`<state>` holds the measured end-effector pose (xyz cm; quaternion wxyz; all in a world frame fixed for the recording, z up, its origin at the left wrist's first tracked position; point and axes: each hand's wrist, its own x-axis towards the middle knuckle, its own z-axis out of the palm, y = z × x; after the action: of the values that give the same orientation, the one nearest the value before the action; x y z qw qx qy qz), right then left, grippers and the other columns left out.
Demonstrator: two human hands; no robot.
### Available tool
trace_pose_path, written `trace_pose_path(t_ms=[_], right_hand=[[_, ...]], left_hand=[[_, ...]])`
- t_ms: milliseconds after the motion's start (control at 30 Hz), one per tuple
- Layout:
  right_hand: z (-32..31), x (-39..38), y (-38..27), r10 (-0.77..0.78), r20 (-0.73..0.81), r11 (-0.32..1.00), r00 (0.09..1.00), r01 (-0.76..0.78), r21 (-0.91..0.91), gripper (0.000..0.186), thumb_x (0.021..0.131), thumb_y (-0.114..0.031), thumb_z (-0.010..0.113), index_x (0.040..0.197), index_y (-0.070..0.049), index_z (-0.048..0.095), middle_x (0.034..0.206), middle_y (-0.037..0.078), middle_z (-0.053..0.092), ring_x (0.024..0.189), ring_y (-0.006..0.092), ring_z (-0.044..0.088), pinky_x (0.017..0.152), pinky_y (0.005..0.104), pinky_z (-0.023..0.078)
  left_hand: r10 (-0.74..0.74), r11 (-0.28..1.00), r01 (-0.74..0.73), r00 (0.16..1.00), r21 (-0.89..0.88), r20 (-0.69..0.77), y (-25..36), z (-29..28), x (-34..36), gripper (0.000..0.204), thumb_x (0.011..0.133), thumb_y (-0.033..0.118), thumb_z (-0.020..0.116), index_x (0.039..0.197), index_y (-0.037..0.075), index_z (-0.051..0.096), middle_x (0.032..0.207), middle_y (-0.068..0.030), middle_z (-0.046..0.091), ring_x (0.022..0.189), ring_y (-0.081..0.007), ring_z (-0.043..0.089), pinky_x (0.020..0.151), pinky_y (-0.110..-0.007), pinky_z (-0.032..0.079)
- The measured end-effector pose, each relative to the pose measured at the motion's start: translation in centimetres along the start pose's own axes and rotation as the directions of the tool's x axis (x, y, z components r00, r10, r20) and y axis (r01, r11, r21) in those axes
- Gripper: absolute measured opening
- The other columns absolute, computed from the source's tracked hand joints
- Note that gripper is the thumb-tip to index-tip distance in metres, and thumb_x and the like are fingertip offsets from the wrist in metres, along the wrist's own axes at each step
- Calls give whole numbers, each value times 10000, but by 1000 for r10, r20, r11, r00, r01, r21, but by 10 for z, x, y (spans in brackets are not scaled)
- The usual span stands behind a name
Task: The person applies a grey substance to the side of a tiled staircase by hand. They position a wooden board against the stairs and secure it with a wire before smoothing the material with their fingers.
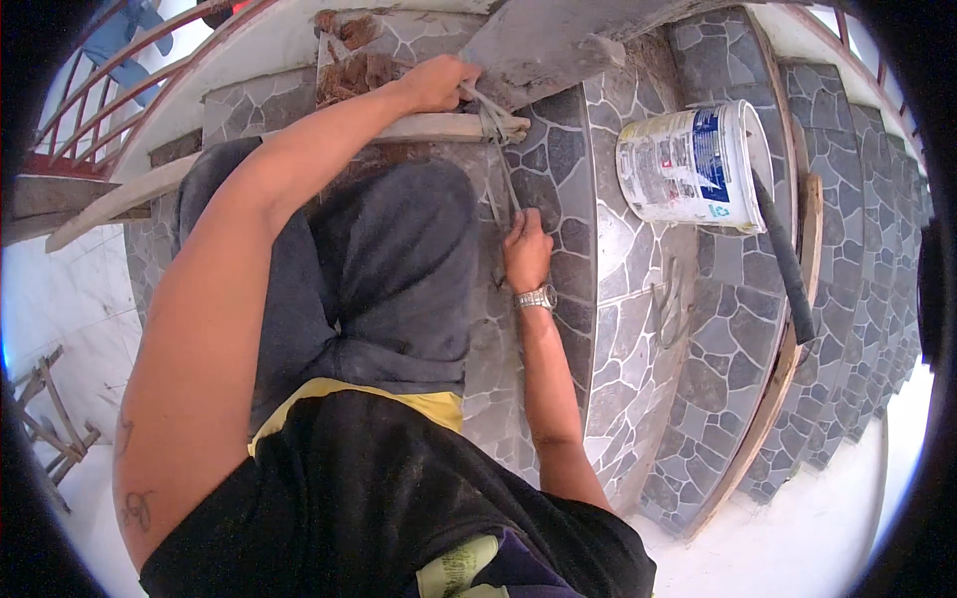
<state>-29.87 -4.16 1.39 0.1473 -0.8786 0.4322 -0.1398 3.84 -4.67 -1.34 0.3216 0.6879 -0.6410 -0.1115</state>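
A greyish cord (501,164) is looped around the end of a pale wooden pole (429,127), which lies crosswise in front of my knees. My left hand (442,84) is closed on one length of it, above the pole and beside a wide weathered board (543,50). Lower down, my right hand (527,251), with a metal watch at the wrist, pinches a length of the same cord that hangs below the pole. The part inside each fist is hidden by the fingers.
To the right, a white and blue bucket (678,164) stands on stone-patterned steps (723,329), a dark tool handle (785,259) leaning out of it. A long wooden strip (763,439) runs along the steps. At left are a red railing (100,110), a person's legs (120,55) and a wooden frame (52,419).
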Motion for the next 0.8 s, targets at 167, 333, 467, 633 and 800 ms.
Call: trace_pose_path(t_ms=[167, 333, 467, 633, 800], right_hand=[[-11, -8, -5, 34, 94, 980, 995, -51, 190, 201, 1002, -238, 505, 1006, -60, 596, 759, 268, 634, 744, 492, 613, 640, 543, 469], [-20, -11, -8, 4, 92, 952, 996, -32, 304, 274, 1010, -236, 492, 985, -3, 635, 848, 225, 666, 797, 419, 641, 703, 461, 483], [-51, -14, -15, 61, 209, 917, 976, -138, 375, 292, 1003, -233, 503, 928, 8, 652, 821, 195, 668, 769, 367, 652, 698, 426, 487], [-56, -15, -12, -33, 144, 934, 989, -21, 357, 289, 1005, -228, 509, 926, -1, 670, 786, 139, 668, 729, 213, 620, 686, 339, 468], [-51, -24, -2, -16, 154, 920, 988, -46, 389, 286, 1003, -227, 512, 918, -4, 667, 755, 124, 651, 703, 205, 603, 666, 341, 459]], left_hand=[[-11, 981, 49, 980, -186, 201, -5, -26, -4, 305, 801, 183, 741, 1041, 52, 607, 823, -179, 671, 805, -407, 642, 746, -483, 499], [-172, 948, 96, 957, 303, 234, 34, -28, 6, 403, 774, 276, 739, 1090, 51, 627, 918, -228, 692, 927, -406, 662, 820, -503, 513], [-271, 941, 206, 934, 269, 234, 32, -26, -1, 444, 772, 287, 725, 1126, 37, 624, 960, -250, 684, 1016, -406, 643, 894, -500, 501], [-403, 888, 380, 915, -261, -38, -8, -41, -5, 419, 915, 319, 631, 1177, -7, 609, 999, -197, 699, 988, -308, 673, 894, -434, 506], [-637, 409, 349, 771, -843, 10, -7, -48, 3, 472, 1012, 418, 482, 1175, -6, 607, 1002, -163, 701, 964, -285, 667, 887, -425, 494]])
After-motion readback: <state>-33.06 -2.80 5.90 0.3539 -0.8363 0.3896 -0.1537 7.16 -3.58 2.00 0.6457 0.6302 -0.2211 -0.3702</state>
